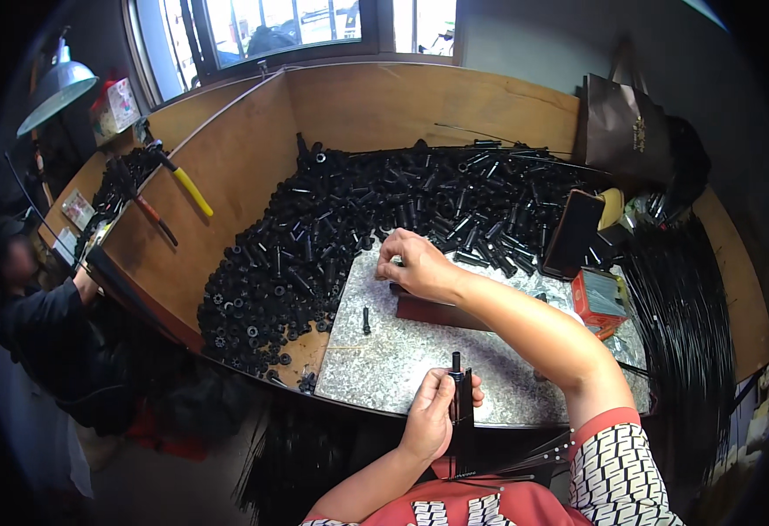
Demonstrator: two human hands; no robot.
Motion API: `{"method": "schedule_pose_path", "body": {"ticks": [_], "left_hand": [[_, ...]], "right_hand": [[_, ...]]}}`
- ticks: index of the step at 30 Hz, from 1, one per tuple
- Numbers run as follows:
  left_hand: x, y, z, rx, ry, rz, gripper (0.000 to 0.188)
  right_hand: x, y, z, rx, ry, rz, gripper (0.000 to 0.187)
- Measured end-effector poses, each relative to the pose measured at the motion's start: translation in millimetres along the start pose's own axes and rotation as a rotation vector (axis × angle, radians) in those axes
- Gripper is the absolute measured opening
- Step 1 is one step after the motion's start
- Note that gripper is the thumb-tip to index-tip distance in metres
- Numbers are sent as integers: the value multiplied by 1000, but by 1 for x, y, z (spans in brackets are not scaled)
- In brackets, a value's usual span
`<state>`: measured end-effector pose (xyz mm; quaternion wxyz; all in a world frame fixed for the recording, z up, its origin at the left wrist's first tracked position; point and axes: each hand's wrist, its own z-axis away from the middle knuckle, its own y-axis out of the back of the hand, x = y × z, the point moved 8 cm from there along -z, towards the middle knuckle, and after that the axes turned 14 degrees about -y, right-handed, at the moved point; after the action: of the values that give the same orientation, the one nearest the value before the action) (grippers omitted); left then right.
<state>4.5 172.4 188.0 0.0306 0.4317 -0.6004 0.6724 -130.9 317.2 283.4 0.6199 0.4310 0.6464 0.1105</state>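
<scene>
Upright in my left hand (435, 412), low at the board's front edge, is a black umbrella frame (462, 412) with a short post at its top. My fingers and thumb are wrapped round it. Thin ribs with pale tips (555, 453) fan out to its right. My right hand (412, 265) hovers over the far side of the speckled grey board (384, 373), its fingers pinched together; what they hold, if anything, is hidden. Beneath its wrist lies a dark red-brown block (437, 311). A small black tubular part (366, 321) stands or lies on the board, left of the block.
A large heap of black plastic parts (349, 202) fills the wooden-walled bench (244, 140). A phone (575, 232) leans at the right, behind a red box (597, 296). Black rods (683, 324) lie along the right edge. Yellow-handled pliers (193, 191) hang left. A co-worker (51, 324) sits far left.
</scene>
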Motion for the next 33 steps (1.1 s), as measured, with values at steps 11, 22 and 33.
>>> {"method": "schedule_pose_path", "body": {"ticks": [11, 22, 33], "left_hand": [[-5, -5, 2, -6, -13, -1, 20], [-20, 13, 3, 70, -11, 45, 14], [-11, 12, 2, 41, 7, -29, 17]], "right_hand": [[-24, 72, 62, -237, -328, -1102, 18], [-185, 126, 191, -542, 545, -1114, 14], [-207, 136, 206, -680, 655, -1064, 10]]}}
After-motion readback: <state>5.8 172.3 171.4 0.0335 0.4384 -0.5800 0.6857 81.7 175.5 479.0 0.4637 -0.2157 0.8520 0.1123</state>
